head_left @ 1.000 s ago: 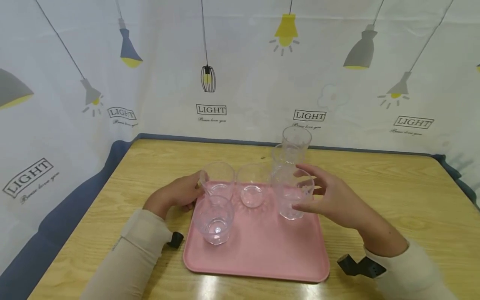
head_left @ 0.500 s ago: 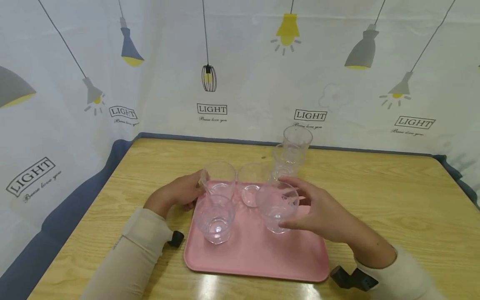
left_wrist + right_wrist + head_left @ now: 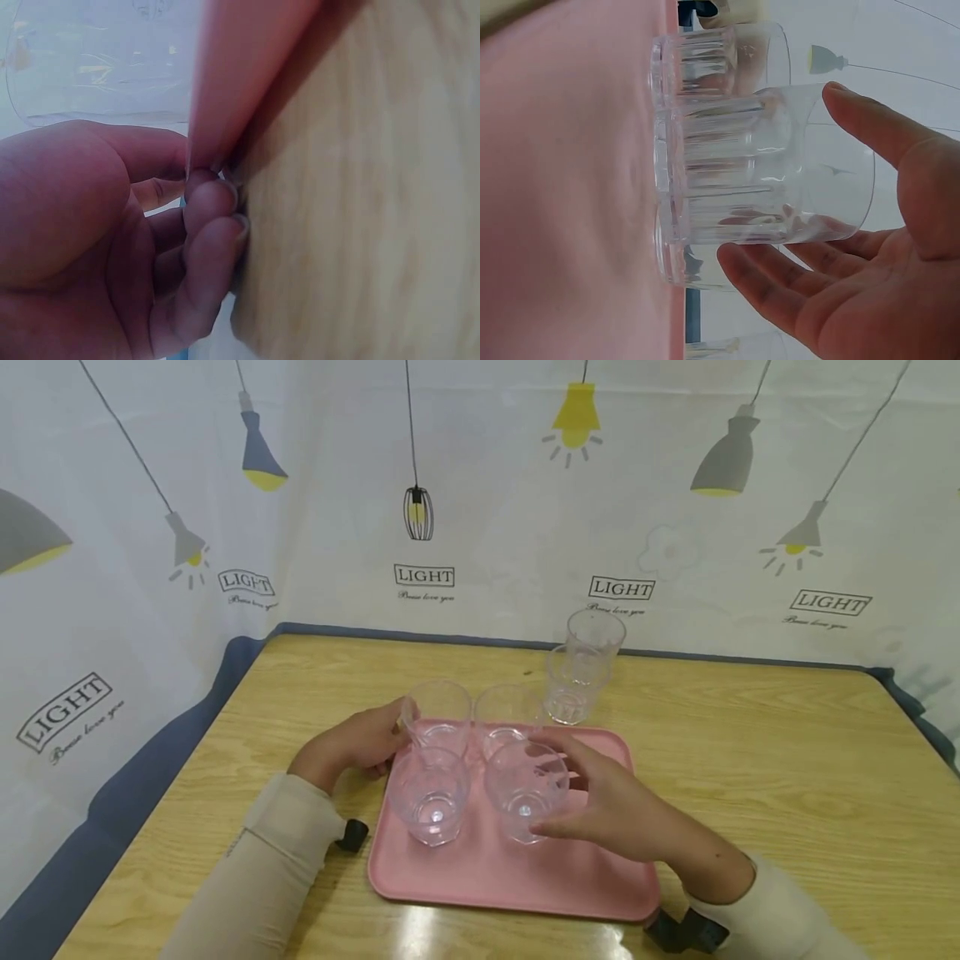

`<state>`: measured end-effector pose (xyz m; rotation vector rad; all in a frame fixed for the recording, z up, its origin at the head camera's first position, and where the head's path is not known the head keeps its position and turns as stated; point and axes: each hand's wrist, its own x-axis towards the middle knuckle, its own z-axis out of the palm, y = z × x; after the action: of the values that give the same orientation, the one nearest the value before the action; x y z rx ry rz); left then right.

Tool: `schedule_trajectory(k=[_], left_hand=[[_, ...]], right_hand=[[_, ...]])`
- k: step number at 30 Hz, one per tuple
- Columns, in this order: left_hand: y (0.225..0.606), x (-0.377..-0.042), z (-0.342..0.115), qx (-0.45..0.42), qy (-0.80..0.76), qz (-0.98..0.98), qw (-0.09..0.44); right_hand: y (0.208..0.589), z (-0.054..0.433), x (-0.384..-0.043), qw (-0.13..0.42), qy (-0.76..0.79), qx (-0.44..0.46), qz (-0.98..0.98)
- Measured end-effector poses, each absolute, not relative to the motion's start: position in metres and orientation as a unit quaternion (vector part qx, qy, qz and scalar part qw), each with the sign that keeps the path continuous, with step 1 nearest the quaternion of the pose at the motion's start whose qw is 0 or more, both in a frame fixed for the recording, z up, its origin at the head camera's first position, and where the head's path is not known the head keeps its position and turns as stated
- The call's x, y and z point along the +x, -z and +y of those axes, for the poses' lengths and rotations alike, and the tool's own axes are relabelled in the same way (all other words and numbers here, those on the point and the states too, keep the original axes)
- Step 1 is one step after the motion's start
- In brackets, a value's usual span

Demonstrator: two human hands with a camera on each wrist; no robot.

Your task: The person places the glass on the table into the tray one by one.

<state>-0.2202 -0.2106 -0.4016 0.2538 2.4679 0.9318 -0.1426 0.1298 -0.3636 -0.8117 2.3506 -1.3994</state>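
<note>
My right hand [image 3: 611, 806] holds a clear plastic cup [image 3: 516, 793] upright on the pink tray [image 3: 480, 881]. The right wrist view shows its thumb [image 3: 877, 127] at one side of the cup near the rim and its fingers [image 3: 769, 289] along the other side. At the tray's far left corner, my left hand [image 3: 363, 742] grips the tray edge, thumb above and curled fingers [image 3: 206, 255] at its underside. Three other clear cups stand on the tray: a near-left cup [image 3: 429, 797], a far-left cup [image 3: 438, 710] and a far-middle cup [image 3: 506, 706] partly behind the held one.
Behind the tray, two more clear cups stand on the wooden table [image 3: 787, 760]: a nearer cup [image 3: 573, 693] and a farther cup [image 3: 606, 639], overlapping in the head view. A white curtain [image 3: 510, 493] printed with lamps hangs along the table's back and left.
My right hand has brought its cup left and nearer across the tray, from the far right to beside the near-left cup. The left hand has stayed at the tray edge.
</note>
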Motion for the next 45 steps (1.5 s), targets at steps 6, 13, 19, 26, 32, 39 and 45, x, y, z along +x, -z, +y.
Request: schedule_trajectory(k=[6, 13, 19, 26, 32, 39, 45], left_hand=[[0.401, -0.222, -0.21, 0.09, -0.339, 0.904, 0.245], [0.399, -0.222, -0.21, 0.102, -0.331, 0.905, 0.246], [0.399, -0.222, -0.21, 0.099, -0.334, 0.905, 0.246], [0.401, -0.223, -0.21, 0.097, -0.333, 0.904, 0.249], [0.4, -0.223, -0.21, 0.098, -0.332, 0.905, 0.248], [0.399, -0.222, -0.21, 0.1, -0.335, 0.904, 0.248], [0.4, -0.222, -0.21, 0.097, -0.334, 0.904, 0.25]], right_hand=[[0.368, 0.127, -0.142, 0.16, 0.496, -0.282, 0.805], [0.372, 0.124, -0.14, 0.171, 0.502, -0.284, 0.799], [0.374, 0.123, -0.139, 0.17, 0.498, -0.288, 0.8], [0.375, 0.123, -0.139, 0.174, 0.5, -0.294, 0.796], [0.376, 0.122, -0.139, 0.177, 0.496, -0.296, 0.797], [0.377, 0.122, -0.14, 0.169, 0.49, -0.299, 0.801], [0.377, 0.123, -0.14, 0.167, 0.474, -0.295, 0.813]])
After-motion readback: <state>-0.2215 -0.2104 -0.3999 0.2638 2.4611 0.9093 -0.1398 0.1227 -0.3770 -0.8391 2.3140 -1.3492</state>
